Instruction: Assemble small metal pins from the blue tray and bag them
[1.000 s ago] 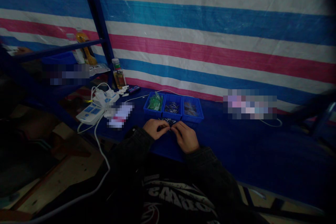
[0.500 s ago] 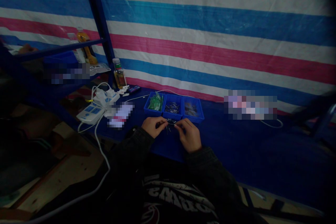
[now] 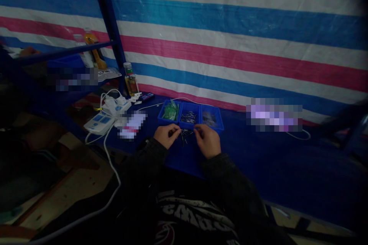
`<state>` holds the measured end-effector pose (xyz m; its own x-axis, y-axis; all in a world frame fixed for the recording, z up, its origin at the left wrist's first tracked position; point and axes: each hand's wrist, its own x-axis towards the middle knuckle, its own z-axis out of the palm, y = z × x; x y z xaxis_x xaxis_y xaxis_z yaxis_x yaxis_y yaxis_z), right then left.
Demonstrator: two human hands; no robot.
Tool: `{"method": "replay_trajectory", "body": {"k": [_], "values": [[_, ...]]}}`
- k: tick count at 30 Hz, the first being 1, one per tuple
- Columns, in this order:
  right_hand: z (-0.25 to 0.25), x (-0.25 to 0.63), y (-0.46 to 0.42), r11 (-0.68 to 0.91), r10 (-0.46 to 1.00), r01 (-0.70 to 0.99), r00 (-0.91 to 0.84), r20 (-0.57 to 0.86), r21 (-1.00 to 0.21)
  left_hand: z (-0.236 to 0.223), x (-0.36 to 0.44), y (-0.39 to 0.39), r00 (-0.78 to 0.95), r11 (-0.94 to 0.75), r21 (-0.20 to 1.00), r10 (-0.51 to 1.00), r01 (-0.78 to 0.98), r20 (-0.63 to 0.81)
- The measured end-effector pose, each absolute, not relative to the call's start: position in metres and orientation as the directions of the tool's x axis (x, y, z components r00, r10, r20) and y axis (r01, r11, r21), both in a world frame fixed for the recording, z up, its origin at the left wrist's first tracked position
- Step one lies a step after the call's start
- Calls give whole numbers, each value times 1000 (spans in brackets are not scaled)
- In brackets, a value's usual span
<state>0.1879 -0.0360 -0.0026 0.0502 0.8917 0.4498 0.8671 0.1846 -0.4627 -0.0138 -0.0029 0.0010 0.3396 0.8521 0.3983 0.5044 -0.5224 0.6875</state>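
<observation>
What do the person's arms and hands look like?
The left hand and right hand are bare, with no gloves. Dark, nearly black long sleeves reach both wrists. It's too dim to make out rings or small markings.

- A makeshift workshop, it seems, the light being poor;
- striped plastic sheeting (image 3: 235, 57) hangs behind as a wall;
- a blue worktable (image 3: 258, 157) carries blue trays (image 3: 217, 128) of small parts (image 3: 189, 117);
- a blue metal frame (image 3: 105, 11) stands at its left.

The thin sticks (image 3: 186, 132) between the fingers (image 3: 173, 127) are too small to tell apart. Left of the fingers, a bright flat thing (image 3: 132, 125) is blurry; far to their right, so is a purple thing (image 3: 273, 115).
</observation>
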Motion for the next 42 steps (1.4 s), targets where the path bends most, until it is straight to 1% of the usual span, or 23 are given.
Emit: {"method": "replay_trajectory", "body": {"k": [4,8,11,18,28,34,37,42], "values": [[-12,185,-48,181,938,910,-45,344,-372,1,-13,-2,369,-535,686,843,493,392],[-11,183,-48,108,966,948,-28,258,-299,2,-13,-3,407,-561,677,823,476,396],[-9,182,-47,73,975,957,-8,223,-282,2,-12,-3,417,-568,677,817,468,398],[-9,180,-47,66,978,960,-8,210,-272,1,-12,-3,436,-577,675,809,460,395],[-8,177,-44,31,988,973,6,157,-230,0,-12,-3,453,-581,673,804,458,386],[-9,177,-46,13,995,981,7,101,-195,-1,-12,-3,441,-564,682,816,466,374],[-13,178,-47,7,994,982,13,105,-187,-1,-12,-3,446,-565,682,815,464,371],[-18,179,-49,63,987,978,-32,155,-200,2,-12,-4,453,-575,681,807,454,379]]}}
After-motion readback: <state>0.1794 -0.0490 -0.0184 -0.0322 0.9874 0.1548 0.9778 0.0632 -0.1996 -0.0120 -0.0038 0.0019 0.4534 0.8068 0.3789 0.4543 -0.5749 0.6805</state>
